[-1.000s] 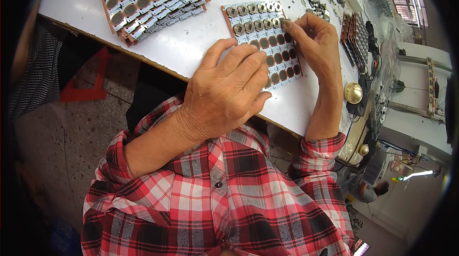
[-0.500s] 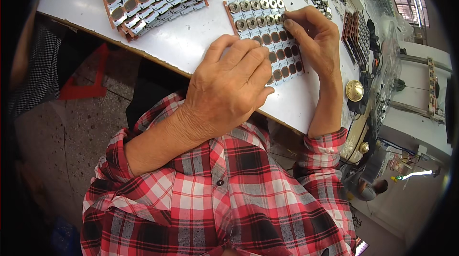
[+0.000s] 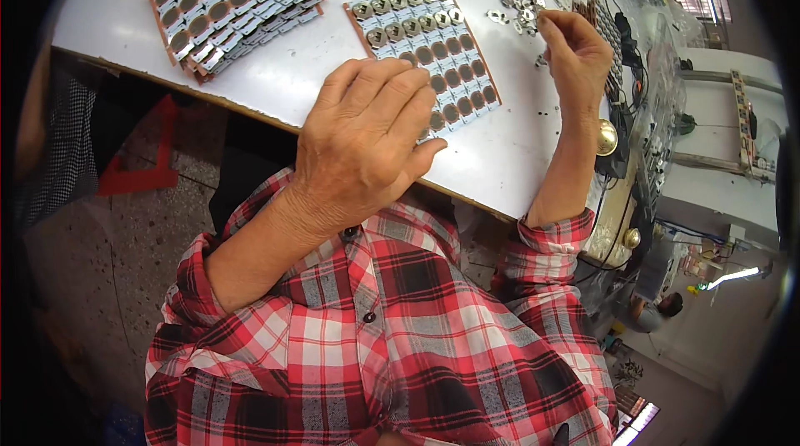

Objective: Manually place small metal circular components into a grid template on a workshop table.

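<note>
A circuit board panel (image 3: 457,65) lies on the white table, with rows of dark round pads edged in copper. Silvery metal clips (image 3: 408,27) sit on its two far rows. My left hand (image 3: 367,125) rests over the panel's near left part, fingers spread and thumb apart, hiding some pads. To the right of the panel, my right hand (image 3: 577,54) is at the near edge of a scatter of small loose metal clips (image 3: 521,0). Its thumb and forefinger are pinched together; whatever lies between the fingertips is too small to make out.
A stack of similar panels (image 3: 225,0) with bare pads stands at the far left. Behind my right hand are more panels (image 3: 615,46) with metal parts. A brass-coloured dome (image 3: 606,137) sits by the right edge. The table's front edge (image 3: 275,122) runs before me.
My right hand has left the panel and moved right to the loose clips. My left hand stays on the panel. The whole view has shifted slightly.
</note>
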`<state>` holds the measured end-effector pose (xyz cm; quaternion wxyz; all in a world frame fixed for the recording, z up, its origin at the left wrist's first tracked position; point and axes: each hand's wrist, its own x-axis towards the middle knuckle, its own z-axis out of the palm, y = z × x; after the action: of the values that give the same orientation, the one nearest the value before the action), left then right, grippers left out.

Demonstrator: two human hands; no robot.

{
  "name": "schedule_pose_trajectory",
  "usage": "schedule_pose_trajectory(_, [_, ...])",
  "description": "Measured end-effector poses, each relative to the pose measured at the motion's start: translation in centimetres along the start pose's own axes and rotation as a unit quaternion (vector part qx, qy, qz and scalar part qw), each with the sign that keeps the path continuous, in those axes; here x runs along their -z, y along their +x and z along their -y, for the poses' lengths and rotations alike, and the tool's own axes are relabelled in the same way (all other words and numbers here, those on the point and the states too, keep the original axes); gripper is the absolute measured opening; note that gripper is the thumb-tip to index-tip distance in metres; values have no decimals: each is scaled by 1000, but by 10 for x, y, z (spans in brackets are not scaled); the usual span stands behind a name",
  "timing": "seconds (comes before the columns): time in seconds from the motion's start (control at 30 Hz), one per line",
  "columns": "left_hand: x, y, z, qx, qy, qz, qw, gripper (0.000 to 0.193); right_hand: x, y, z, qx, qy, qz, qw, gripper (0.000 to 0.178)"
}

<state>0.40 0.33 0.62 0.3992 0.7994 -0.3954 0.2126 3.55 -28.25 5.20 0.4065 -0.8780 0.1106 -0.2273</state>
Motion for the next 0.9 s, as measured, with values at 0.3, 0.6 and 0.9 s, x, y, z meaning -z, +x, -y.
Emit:
schedule_pose_trajectory(0.3, [-1, 0, 0, 2, 16, 6, 1000, 45, -26, -6, -1, 81, -126, 102, 984, 17])
schedule_pose_trajectory(0.6, [-1, -1, 0, -3, 5, -1, 1000, 47, -11, -6, 4, 47, -71, 82, 993, 9])
schedule_pose_trajectory(0.9, [0, -1, 1, -1, 4, 8, 1000, 46, -18, -7, 2, 92, -95, 107, 985, 10])
